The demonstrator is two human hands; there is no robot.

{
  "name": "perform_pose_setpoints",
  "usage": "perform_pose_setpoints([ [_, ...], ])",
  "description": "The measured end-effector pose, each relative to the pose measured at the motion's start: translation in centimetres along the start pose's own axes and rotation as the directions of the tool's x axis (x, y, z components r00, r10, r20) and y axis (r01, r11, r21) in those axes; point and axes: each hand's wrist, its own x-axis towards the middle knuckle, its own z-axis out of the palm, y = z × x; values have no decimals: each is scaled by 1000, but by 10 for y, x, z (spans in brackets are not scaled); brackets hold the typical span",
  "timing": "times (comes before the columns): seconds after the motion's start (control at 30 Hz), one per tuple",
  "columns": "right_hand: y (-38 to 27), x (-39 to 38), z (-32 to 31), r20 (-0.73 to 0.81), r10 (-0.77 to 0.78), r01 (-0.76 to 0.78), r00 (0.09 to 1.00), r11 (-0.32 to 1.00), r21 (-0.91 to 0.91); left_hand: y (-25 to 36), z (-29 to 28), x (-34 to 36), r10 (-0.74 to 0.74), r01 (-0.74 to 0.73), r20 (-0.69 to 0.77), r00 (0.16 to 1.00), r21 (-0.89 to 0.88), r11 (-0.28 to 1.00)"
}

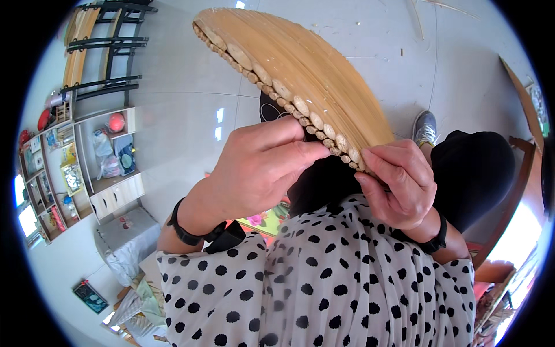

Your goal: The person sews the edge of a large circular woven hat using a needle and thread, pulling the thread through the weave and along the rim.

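A round, flat mat of yellow-brown plant stalks is held up in front of me, tilted. The pale cut ends of the stalks show along its near rim in two layers. My right hand grips the mat's near right end between thumb and fingers. With thumb and index finger pinched together, my left hand is at the middle of that rim, against the cut ends. Whether something small sits in that pinch is hidden. A thin white looped line shows against something black just beyond my left hand.
Stalk scraps and bits lie on the pale tiled floor. My grey shoe is at right. Along the left stand open shelves with bags, a covered box and a black-framed rack. A brown wooden edge rises at right.
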Motion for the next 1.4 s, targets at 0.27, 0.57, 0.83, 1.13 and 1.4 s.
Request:
perform_pose_setpoints([
  [0.27, -1, 0, -2, 19, 4, -3, 1000, 998, -65, -3, 4, -3, 14, -17, -29, 999, -106, 994],
  [0.57, 13, 6, -7, -23, 17, -20, 1000, 990, -137, -15, 1, 16, 96, -98, -27, 995, -95, 991],
  [0.83, 19, 9, -10, -46, 47, -53, 998, 987, -149, -14, 16, 17, 65, -62, -149, 987, 20, 998],
  [1.13, 18, 7, -7, -19, 62, -63, 998, 993, -101, -11, 14, 12, 47, -53, -129, 990, -38, 998],
  [1.4, 11, 5, 4, -5, 10, -10, 1000, 1000, 7, 2, 9, -2, -96, 92, -62, 993, -60, 994],
])
